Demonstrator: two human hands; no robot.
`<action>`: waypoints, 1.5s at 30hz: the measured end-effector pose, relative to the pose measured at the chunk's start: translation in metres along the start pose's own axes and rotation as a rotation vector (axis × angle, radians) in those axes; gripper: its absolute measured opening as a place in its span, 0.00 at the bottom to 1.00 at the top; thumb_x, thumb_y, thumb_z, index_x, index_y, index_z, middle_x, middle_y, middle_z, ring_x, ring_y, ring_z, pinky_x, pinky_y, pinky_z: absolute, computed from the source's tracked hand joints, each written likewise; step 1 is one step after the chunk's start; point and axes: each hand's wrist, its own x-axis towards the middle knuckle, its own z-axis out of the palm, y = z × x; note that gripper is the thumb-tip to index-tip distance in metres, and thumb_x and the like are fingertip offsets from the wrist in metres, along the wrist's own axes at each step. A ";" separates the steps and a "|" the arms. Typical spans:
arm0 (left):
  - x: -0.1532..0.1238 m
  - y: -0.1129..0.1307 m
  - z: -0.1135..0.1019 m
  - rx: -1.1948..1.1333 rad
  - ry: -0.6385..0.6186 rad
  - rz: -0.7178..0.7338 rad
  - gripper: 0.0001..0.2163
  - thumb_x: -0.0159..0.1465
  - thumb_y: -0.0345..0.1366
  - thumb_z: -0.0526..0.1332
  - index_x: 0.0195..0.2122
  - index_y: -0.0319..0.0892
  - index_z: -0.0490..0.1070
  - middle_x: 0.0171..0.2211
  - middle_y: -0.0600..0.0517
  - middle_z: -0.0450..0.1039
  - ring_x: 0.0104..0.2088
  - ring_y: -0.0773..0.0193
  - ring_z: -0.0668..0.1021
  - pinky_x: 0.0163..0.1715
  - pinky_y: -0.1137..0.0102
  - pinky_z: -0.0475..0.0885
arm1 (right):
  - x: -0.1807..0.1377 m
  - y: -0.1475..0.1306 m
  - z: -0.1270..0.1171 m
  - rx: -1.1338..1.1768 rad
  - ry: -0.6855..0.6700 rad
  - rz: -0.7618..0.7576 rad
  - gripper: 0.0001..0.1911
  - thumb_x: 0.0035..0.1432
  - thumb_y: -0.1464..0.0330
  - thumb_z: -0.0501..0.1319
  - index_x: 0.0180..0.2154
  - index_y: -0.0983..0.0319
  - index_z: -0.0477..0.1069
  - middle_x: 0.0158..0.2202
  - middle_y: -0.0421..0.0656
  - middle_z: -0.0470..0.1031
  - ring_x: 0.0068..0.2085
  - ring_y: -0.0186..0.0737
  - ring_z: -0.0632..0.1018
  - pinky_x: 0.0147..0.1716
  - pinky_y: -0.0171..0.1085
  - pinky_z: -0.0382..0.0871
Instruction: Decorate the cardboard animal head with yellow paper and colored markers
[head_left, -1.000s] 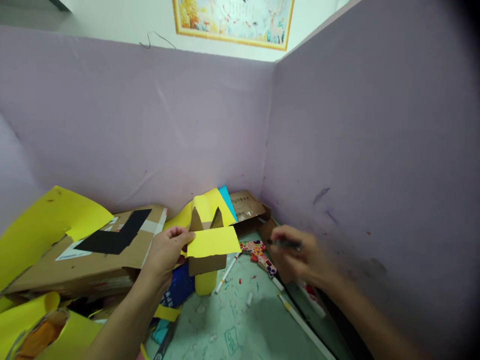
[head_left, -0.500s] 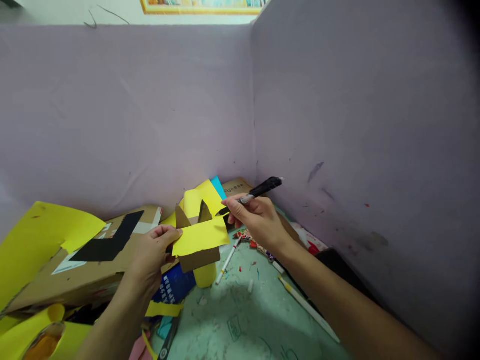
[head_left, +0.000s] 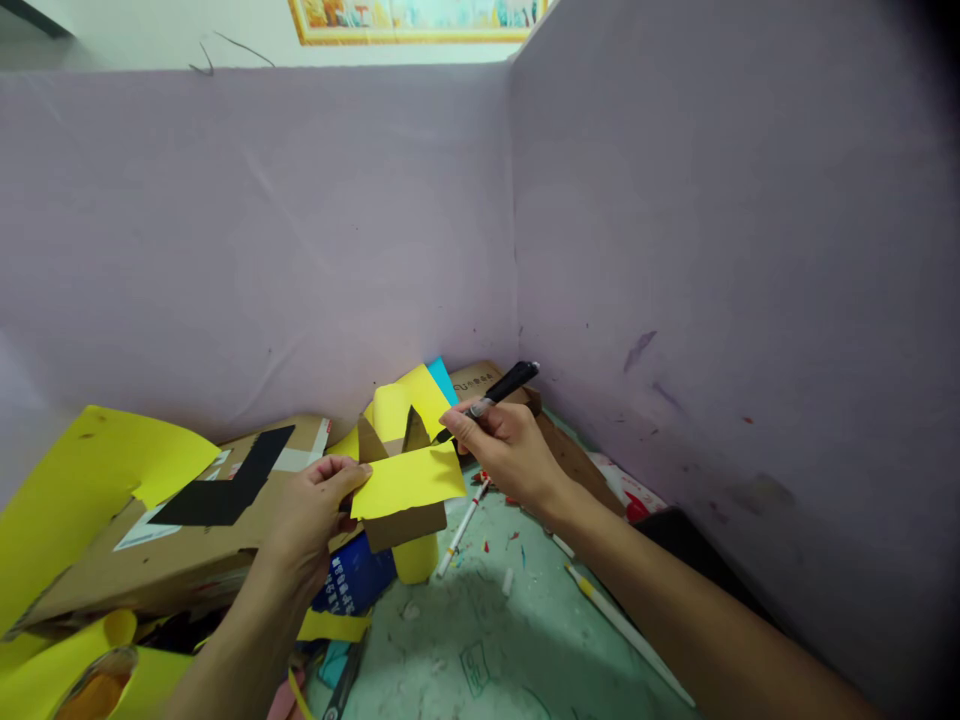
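My left hand (head_left: 330, 495) pinches the left edge of a yellow paper piece (head_left: 409, 480), which lies over a small cardboard box (head_left: 405, 525). Two pointed cardboard flaps (head_left: 414, 430) stand up behind the paper. Between the fingers of my right hand (head_left: 510, 450) is a black pen (head_left: 510, 382), slanting down to the left. Its tip is at the paper's upper edge near the right end; whether it touches I cannot tell. Below the box shows a yellow paper roll (head_left: 416, 560).
A large cardboard box (head_left: 210, 560) with a black paper piece (head_left: 225, 495) and a yellow sheet (head_left: 97, 460) on it fills the left. White markers (head_left: 463, 525) lie on the green tabletop (head_left: 450, 670). Purple-grey panels (head_left: 375, 230) rise behind and right.
The pen has come down toward the paper's upper edge and stands less far to the right. My left hand keeps its pinch on the paper. The whole view has shifted slightly.
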 end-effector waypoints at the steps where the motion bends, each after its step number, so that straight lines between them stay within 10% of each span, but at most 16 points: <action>1: 0.000 0.000 0.000 0.001 0.000 0.000 0.13 0.37 0.39 0.66 0.22 0.43 0.64 0.18 0.58 0.65 0.20 0.69 0.67 0.14 0.77 0.60 | 0.000 0.000 0.000 -0.010 0.001 -0.004 0.18 0.58 0.57 0.55 0.27 0.63 0.74 0.19 0.38 0.67 0.23 0.32 0.68 0.23 0.31 0.58; 34: -0.001 -0.001 0.000 -0.022 -0.017 0.003 0.12 0.38 0.38 0.66 0.21 0.42 0.64 0.16 0.59 0.64 0.18 0.70 0.67 0.13 0.78 0.59 | 0.002 -0.003 -0.010 -0.172 0.094 -0.042 0.18 0.62 0.58 0.51 0.35 0.63 0.74 0.27 0.44 0.77 0.29 0.38 0.76 0.28 0.33 0.65; 45: 0.003 -0.004 -0.002 -0.001 -0.043 -0.002 0.12 0.41 0.39 0.67 0.23 0.42 0.64 0.17 0.59 0.64 0.19 0.70 0.67 0.13 0.78 0.59 | -0.068 0.065 -0.005 -0.329 -0.500 0.101 0.15 0.48 0.80 0.58 0.36 0.61 0.77 0.36 0.50 0.76 0.44 0.49 0.73 0.48 0.46 0.59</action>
